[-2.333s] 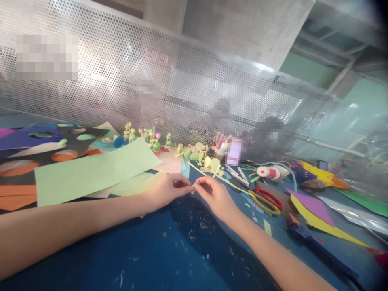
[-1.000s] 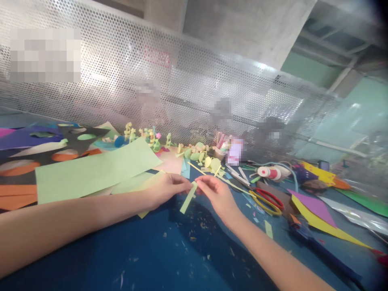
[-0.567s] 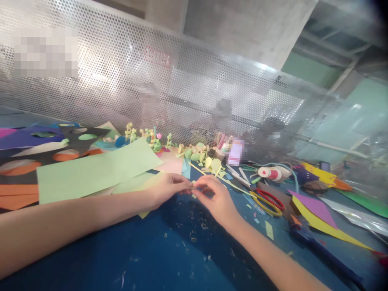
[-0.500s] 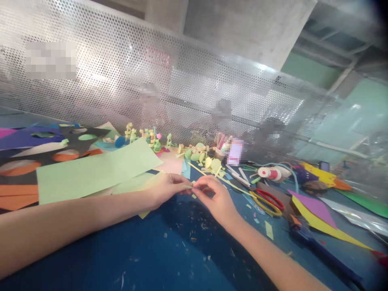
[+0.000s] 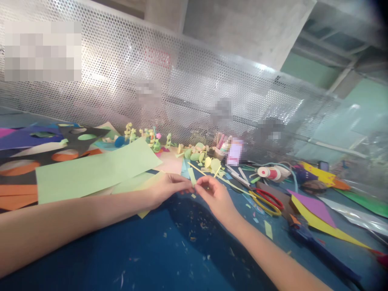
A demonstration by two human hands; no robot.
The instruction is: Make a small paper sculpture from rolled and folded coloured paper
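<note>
My left hand (image 5: 168, 188) and my right hand (image 5: 214, 194) meet fingertip to fingertip over the blue table (image 5: 145, 250). Both pinch a narrow light green paper strip (image 5: 192, 176), which sticks up from between the fingertips. The fingers of both hands are closed on it. A large light green sheet (image 5: 91, 169) lies just left of my left hand.
Red and yellow scissors (image 5: 266, 199) lie right of my right hand, with a spool (image 5: 269, 173), a glue gun (image 5: 303, 232) and yellow and purple paper (image 5: 315, 210) further right. Small paper figures (image 5: 151, 139) stand along a perforated metal screen (image 5: 182, 89). Black, orange and purple sheets (image 5: 30, 153) lie far left.
One second ago the strip hung down from my fingertips. It then lay short between them, and now its free end points upward. Both hands stay in nearly the same place.
</note>
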